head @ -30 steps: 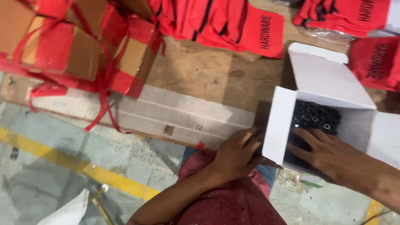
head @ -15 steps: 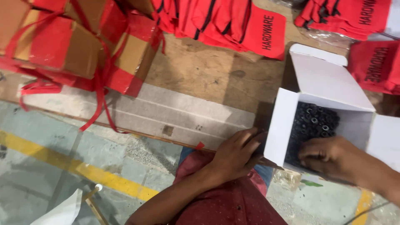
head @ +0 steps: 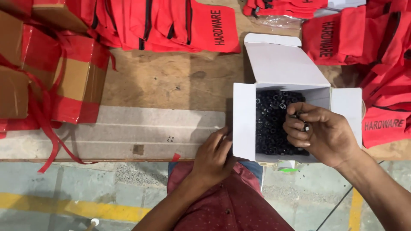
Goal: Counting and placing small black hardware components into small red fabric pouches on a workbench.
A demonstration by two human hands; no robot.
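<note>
An open white cardboard box (head: 282, 64) stands at the near edge of the wooden table, filled with several small black nuts (head: 269, 124). My right hand (head: 321, 132) hovers over the box's right side with its fingers pinched around a few black nuts. My left hand (head: 214, 156) rests against the box's left flap (head: 244, 122) at the table edge, fingers curled on it.
Red fabric pouches (head: 171, 21) lie along the back and right (head: 385, 85) of the wooden table (head: 171, 81). Cardboard cartons wrapped in red tape (head: 51, 72) sit at the left. Below is a grey floor with a yellow line (head: 85, 207).
My right hand has come up out of the nuts, now pinching a few above the box. The view has shifted so the box sits more central. My left hand stays on the flap.
</note>
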